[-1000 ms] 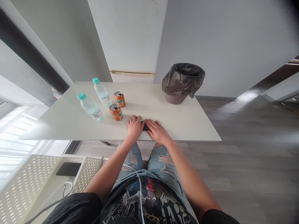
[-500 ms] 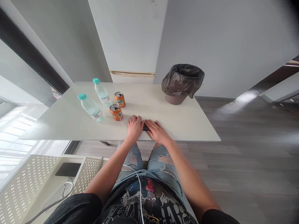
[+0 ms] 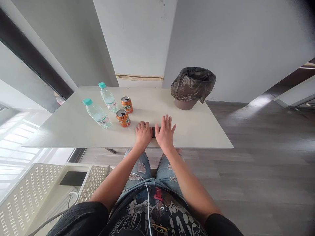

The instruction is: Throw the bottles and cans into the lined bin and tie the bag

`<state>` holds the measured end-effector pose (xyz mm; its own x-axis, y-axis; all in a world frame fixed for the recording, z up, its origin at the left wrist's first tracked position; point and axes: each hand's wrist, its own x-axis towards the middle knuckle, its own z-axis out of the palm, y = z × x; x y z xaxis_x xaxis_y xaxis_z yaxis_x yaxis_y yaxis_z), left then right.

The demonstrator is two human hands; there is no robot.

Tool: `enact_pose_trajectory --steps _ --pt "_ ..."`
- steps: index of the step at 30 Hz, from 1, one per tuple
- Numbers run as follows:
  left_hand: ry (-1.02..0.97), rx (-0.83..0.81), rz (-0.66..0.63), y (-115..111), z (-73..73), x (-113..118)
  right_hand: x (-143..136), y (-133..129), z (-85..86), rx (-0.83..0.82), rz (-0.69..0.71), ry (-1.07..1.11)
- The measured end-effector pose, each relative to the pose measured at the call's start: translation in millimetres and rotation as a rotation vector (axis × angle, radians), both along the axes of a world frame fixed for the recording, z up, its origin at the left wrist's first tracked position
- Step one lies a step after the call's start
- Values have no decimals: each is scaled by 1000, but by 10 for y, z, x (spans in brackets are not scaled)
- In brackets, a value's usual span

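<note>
A small dark flat object [image 3: 154,132] lies near the front edge of the white table [image 3: 197,131], partly hidden by both hands. My left hand [image 3: 143,133] is curled at its left end, fingers bent around it. Spread fingers show on my right hand [image 3: 165,131], which lies over the object's right end. Left of my hands stand two orange cans [image 3: 123,118] [image 3: 127,105] with their tops up. Two clear bottles with teal caps [image 3: 97,114] [image 3: 108,99] are farther left. At the table's right rear is a brown bin [image 3: 185,105] lined with a black bag [image 3: 190,87].
A white fridge [image 3: 137,39] stands behind the table. To the lower left is a cream perforated basket [image 3: 34,186] holding a dark flat item [image 3: 73,178] and a cable. A white cord [image 3: 148,203] hangs over my shirt.
My right hand has turned upright, with its fingers pointing away from me and spread apart. More of the dark object's middle shows between the hands. My left hand has barely moved.
</note>
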<state>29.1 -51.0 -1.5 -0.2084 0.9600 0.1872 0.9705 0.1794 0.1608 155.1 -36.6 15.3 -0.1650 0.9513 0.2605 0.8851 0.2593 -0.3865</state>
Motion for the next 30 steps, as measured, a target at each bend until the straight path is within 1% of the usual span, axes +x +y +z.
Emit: enact_pose_trajectory --steps 2,4,6,8,14,21,30 --pt "3 -12 1 4 -2 -2 -147 -5 -68 11 -54 -9" --pt "12 -14 -2 7 -5 -4 -227 3 -157 3 -109 -17" --pt "24 -8 -8 7 -9 -3 -246 19 -232 -8 -132 -33" --pt "30 -1 -13 9 -14 1 -227 38 -272 -28 -123 -56" --pt "18 9 4 23 -38 21 -174 86 -269 -132 -125 -135" --pt "28 3 4 10 -20 32 -181 113 -359 -69 -130 -74" --pt "-3 -14 11 0 -1 50 -110 124 -293 -84 -176 -82"
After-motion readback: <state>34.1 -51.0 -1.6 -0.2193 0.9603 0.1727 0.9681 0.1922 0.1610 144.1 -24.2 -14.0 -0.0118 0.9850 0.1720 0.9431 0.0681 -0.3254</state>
